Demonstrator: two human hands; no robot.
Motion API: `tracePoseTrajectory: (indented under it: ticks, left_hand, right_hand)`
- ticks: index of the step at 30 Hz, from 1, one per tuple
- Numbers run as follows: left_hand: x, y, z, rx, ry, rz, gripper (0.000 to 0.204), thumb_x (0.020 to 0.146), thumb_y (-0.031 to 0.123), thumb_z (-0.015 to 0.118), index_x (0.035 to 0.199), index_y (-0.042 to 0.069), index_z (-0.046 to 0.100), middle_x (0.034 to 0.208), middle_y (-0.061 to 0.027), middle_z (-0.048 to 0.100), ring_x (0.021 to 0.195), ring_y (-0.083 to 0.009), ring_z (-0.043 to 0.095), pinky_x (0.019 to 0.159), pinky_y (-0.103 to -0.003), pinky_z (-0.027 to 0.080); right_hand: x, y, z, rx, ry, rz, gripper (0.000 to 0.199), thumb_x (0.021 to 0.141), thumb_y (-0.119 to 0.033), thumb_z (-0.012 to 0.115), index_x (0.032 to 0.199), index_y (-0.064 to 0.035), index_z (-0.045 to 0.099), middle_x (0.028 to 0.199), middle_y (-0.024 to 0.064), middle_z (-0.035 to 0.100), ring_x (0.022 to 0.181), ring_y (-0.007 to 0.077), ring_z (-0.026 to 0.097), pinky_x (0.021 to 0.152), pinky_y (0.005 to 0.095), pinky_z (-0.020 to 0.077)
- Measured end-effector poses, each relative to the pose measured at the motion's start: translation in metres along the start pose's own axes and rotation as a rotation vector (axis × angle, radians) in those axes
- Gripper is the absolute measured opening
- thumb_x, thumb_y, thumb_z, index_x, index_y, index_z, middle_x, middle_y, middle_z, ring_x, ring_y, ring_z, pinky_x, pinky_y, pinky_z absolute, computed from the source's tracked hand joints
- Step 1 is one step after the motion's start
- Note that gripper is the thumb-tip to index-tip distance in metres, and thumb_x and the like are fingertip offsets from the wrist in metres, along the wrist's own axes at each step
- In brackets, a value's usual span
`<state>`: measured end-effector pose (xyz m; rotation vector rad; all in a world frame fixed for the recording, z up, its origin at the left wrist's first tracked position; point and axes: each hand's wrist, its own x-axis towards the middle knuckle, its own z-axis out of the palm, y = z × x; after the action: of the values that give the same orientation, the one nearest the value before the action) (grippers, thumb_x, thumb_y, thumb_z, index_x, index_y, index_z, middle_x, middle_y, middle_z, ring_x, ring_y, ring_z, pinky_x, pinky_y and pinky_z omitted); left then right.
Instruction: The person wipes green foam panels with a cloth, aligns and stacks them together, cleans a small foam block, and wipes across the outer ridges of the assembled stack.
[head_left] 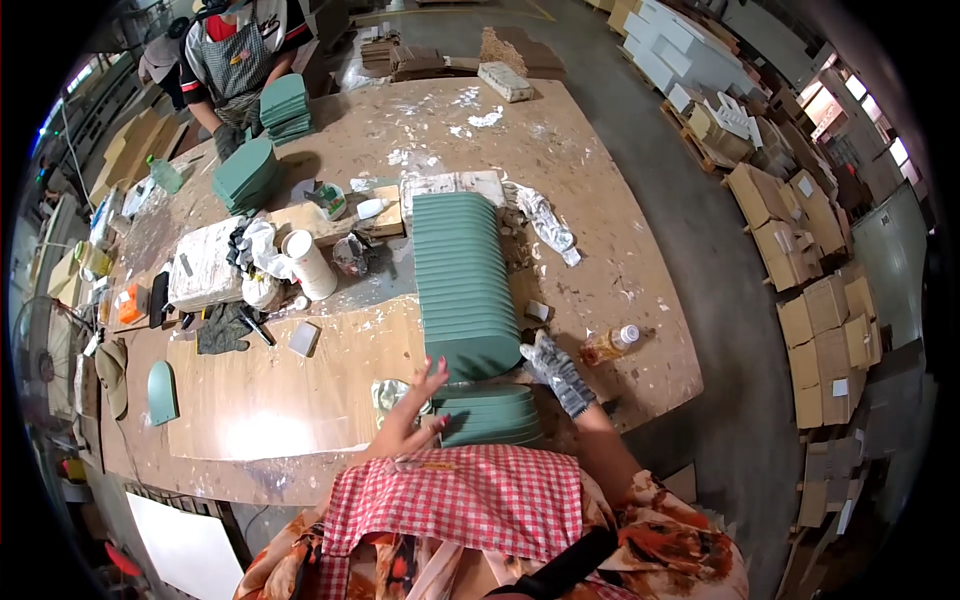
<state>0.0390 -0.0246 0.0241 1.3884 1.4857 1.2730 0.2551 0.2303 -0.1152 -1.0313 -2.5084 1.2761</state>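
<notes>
A long row of green round-ended boards stands on edge, packed face to face, running away from me across the worktable. Closer to my body is a shorter stack of green boards. My bare left hand is open, its fingers spread, at the left of the front board and over the left end of the near stack. My right hand, in a grey knitted glove, is also open, fingertips close to the front board's right edge; I cannot tell if they touch it. A crumpled cloth lies beside my left hand.
A bottle of amber liquid stands to the right. White cups, a glove, a grey block and a single green board are on the left. Across the table, a person handles more green boards.
</notes>
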Motion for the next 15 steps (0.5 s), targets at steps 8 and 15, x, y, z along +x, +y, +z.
tracePoseTrajectory:
  ticks: [8, 15]
  left_hand:
    - [-0.021, 0.018, -0.018, -0.198, -0.109, -0.237, 0.064, 0.083, 0.009, 0.052, 0.145, 0.01, 0.036, 0.145, -0.019, 0.04, 0.135, -0.0299, 0.038, 0.112, -0.04, 0.028]
    - [-0.026, -0.008, -0.016, 0.091, -0.23, -0.302, 0.097, 0.076, 0.028, 0.078, 0.15, 0.009, 0.018, 0.15, -0.0197, 0.031, 0.138, -0.0328, 0.031, 0.113, -0.04, 0.031]
  right_hand:
    - [-0.066, -0.06, -0.025, 0.282, -0.322, -0.031, 0.045, 0.099, -0.022, 0.047, 0.139, -0.0012, 0.042, 0.144, 0.0138, 0.043, 0.135, 0.0263, 0.038, 0.112, 0.0336, 0.0294]
    - [-0.076, -0.072, -0.04, 0.024, -0.408, -0.042, 0.07, 0.079, -0.002, 0.052, 0.146, -0.0048, 0.031, 0.147, 0.0168, 0.039, 0.138, 0.0266, 0.035, 0.114, 0.0318, 0.0274]
